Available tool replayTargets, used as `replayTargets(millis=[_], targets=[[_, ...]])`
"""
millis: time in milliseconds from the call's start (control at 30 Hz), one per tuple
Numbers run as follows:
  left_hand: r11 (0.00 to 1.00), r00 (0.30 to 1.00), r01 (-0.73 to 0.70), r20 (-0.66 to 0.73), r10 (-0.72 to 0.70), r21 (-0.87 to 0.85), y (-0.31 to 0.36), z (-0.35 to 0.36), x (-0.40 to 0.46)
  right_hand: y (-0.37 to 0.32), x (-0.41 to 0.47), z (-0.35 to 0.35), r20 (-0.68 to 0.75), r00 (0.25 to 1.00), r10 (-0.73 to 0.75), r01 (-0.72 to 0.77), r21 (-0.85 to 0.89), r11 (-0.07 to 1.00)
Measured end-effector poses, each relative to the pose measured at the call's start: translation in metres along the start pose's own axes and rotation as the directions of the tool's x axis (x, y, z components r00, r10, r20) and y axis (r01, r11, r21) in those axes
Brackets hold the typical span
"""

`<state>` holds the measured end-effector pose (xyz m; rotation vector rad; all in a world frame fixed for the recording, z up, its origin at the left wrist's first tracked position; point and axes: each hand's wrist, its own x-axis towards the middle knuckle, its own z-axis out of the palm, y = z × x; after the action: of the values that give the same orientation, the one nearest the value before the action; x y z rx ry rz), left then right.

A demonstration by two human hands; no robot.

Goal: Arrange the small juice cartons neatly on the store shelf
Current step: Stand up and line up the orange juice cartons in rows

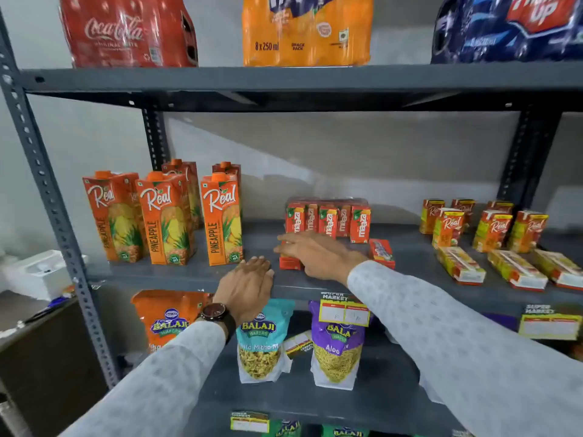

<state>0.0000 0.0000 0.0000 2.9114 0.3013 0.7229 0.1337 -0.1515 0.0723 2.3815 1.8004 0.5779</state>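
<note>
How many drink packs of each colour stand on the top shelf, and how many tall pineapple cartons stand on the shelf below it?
Red drink pack: 1
Orange drink pack: 1
Blue drink pack: 1
Tall pineapple cartons: 5 (3 in front, 2 behind)
Total: 8

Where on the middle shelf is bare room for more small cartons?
Bare shelf between the lying Maaza carton and the small Real cartons; more behind them. Crowded around the right hand by the Maaza row, and left at the pineapple cartons.
</note>
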Motion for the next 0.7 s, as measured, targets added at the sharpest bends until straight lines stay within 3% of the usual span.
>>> replayTargets(millis=[167,300,400,467,600,700], targets=[[1.0,0.996,-0.004,-0.094,0.007,0.031,-0.003,0.008,0.0,0.007,0.024,0.007,0.093,0.986,-0.142,0.15,-0.088,0.985],[0.999,0.991,-0.008,-0.13,0.013,0.038,-0.006,0.012,0.0,0.015,0.027,-0.001,0.061,0.984,-0.167,0.168,-0.004,0.986],[0.999,0.991,-0.005,-0.137,0.011,0.046,-0.006,0.014,0.002,0.024,0.03,-0.02,-0.066,0.998,0.024,-0.013,0.163,0.987],[0.999,0.99,0.005,-0.144,0.003,0.051,-0.007,0.015,0.002,0.028,0.036,-0.037,-0.163,0.957,0.242,-0.186,0.299,0.936],[0.999,0.989,0.009,-0.145,-0.002,0.05,-0.006,0.015,0.0,0.032,0.055,-0.047,-0.107,0.713,0.693,-0.555,0.517,0.651],[0.999,0.99,0.009,-0.142,-0.003,0.045,-0.005,0.012,-0.001,0.029,0.06,-0.039,-0.008,0.604,0.797,-0.639,0.593,0.49]])
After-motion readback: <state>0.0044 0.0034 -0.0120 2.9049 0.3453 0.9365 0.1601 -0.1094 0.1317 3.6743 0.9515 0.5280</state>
